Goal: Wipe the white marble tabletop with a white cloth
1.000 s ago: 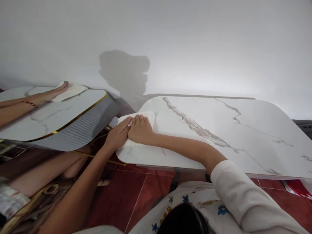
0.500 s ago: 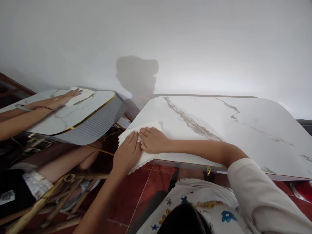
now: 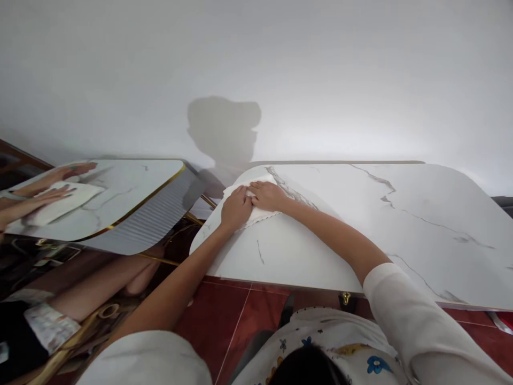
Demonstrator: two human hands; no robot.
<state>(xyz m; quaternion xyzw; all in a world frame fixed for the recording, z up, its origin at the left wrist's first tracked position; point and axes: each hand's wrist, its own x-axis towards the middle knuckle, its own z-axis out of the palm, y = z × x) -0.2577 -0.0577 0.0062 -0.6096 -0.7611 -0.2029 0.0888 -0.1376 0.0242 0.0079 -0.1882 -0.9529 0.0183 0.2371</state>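
Now the cloth point(image 3: 250, 209) sits up at the far left corner of the marble counter point(image 3: 360, 224), where half a second ago it hung over the near left edge; both hands have pushed it away from the body, so the wiping stroke has run up the left side of the top. The left hand point(image 3: 235, 208) lies flat on the cloth's left part, fingers stretched and pressing down rather than closed around anything, and the right hand point(image 3: 267, 195) presses flat just beside it, fingertips nearly touching the left. The cloth is white, folded into a thick pad, its wavy edge peeking out below the hands. Off to the left, another person's hands point(image 3: 48, 187) press a similar cloth point(image 3: 60, 202) on a second, gold-rimmed counter point(image 3: 132, 187).
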